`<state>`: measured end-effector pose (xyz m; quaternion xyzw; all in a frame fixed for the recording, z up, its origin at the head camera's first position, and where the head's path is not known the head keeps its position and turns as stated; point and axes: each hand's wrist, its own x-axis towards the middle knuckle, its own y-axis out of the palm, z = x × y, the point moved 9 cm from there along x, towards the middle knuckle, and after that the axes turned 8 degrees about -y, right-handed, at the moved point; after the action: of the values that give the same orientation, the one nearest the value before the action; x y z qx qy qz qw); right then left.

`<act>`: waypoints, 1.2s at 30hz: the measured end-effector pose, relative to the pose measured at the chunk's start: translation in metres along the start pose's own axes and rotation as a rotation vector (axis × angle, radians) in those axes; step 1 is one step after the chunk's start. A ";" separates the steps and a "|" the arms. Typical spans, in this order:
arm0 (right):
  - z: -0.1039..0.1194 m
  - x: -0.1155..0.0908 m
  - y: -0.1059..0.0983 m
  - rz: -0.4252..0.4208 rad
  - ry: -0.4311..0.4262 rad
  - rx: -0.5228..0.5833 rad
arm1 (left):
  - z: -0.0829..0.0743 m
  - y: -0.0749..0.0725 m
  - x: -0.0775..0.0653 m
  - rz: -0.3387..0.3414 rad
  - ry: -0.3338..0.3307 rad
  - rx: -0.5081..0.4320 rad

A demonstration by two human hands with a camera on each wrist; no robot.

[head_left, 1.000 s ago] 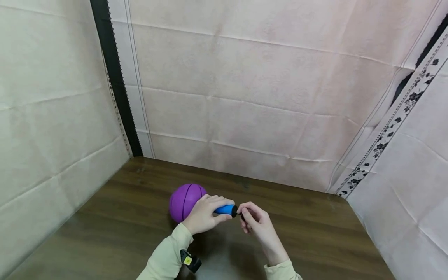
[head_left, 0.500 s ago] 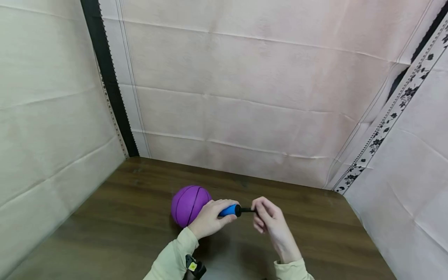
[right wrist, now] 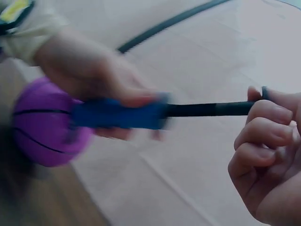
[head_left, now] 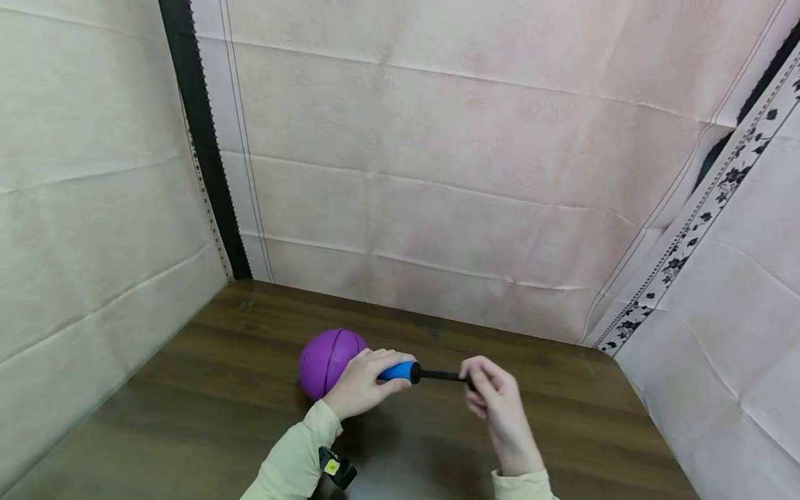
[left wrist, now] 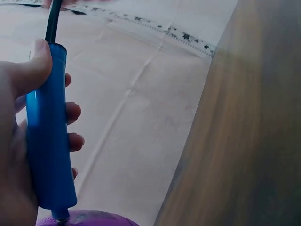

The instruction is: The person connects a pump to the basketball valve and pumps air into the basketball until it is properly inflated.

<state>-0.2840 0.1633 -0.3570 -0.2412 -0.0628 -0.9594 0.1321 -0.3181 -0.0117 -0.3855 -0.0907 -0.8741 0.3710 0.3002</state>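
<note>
My left hand (head_left: 365, 382) grips the blue barrel of a hand pump (left wrist: 51, 132), thumb along one side and fingers round the other. The pump's nozzle end meets the top of a purple ball (head_left: 328, 361) with black lines, which sits on the table. In the left wrist view only the ball's upper edge shows. From the barrel's other end a black rod (right wrist: 211, 110) sticks well out. My right hand (head_left: 496, 410) pinches the end of that rod between thumb and forefinger, its other fingers curled. The rod's handle is mostly hidden by the fingers.
A brown wood-grain table (head_left: 206, 417) lies under the hands. Pale creased cloth (head_left: 425, 173) hangs behind and on both sides, with a flowered border (head_left: 675, 264) at the right. A black camera strap (head_left: 337, 469) sits on the left wrist.
My right hand has moved to the right, drawing the black rod farther out of the blue barrel. The left hand and the ball stay nearly where they were.
</note>
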 end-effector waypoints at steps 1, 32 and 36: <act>0.007 -0.001 -0.004 0.000 -0.045 0.017 | 0.001 -0.002 0.000 -0.009 -0.005 0.012; -0.022 0.003 0.025 0.108 0.071 0.007 | -0.006 -0.004 0.000 -0.041 0.021 0.074; -0.044 0.004 0.033 0.120 0.168 -0.019 | -0.013 0.000 0.001 -0.024 0.037 0.070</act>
<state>-0.2973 0.1226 -0.3915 -0.1644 -0.0277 -0.9672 0.1916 -0.3118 -0.0036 -0.3782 -0.0763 -0.8559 0.3962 0.3236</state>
